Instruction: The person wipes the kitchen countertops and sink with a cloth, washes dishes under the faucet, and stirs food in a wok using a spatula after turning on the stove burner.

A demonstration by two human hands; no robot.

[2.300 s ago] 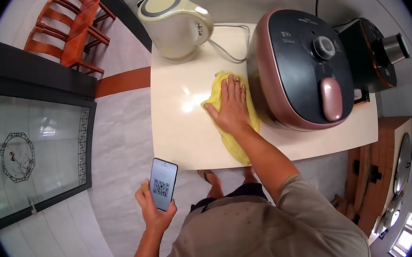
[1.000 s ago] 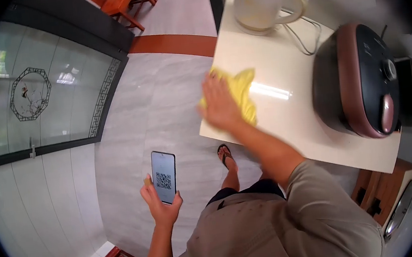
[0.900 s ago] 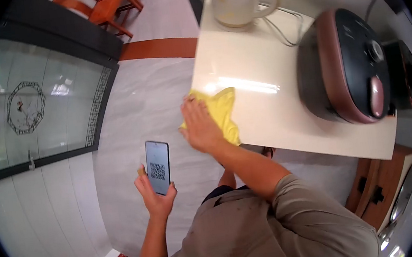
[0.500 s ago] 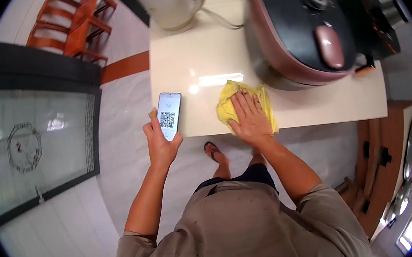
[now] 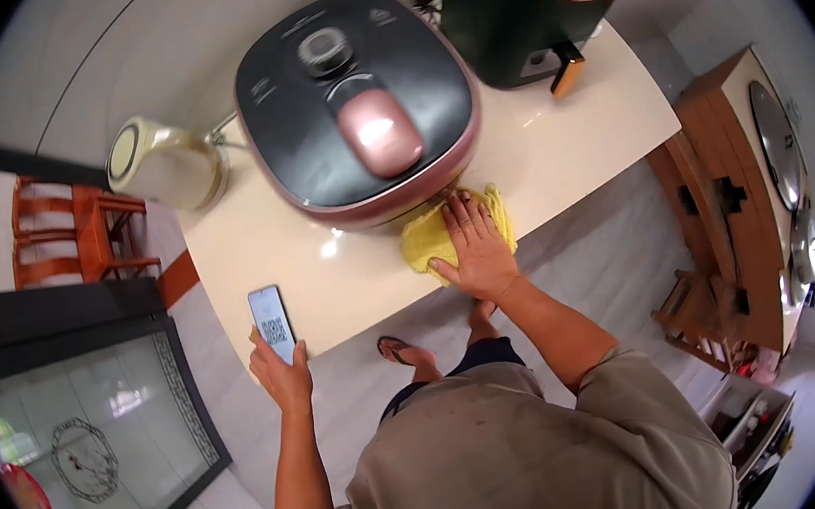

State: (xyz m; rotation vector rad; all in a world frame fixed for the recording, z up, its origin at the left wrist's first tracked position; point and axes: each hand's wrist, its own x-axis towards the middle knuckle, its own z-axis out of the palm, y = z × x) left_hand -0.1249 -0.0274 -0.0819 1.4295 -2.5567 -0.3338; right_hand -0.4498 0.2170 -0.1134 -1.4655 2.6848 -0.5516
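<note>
My left hand (image 5: 284, 379) is closed around a smartphone (image 5: 271, 314), held at the table's left front corner; its lit screen shows a QR code. Flat on a yellow cloth (image 5: 423, 243) lies my right hand (image 5: 483, 252), with fingers stretched out and the thumb apart. The palm hides part of the cloth, which rests on the cream tabletop (image 5: 308, 300) near its front edge. Just behind the cloth stands a pink and black rice cooker (image 5: 268, 160), close to my right fingertips.
A cream kettle (image 5: 165, 166) stands left of the cooker. On the right is a dark green appliance (image 5: 502, 21) with an orange-tipped handle. Red wooden chairs (image 5: 77, 230) and a glass-panelled door (image 5: 94, 387) are at left. A wooden cabinet (image 5: 733, 181) stands at right.
My view has turned rightward, showing more of the green appliance. My right hand and the cloth have moved right along the cooker's front. The phone stays in my left hand.
</note>
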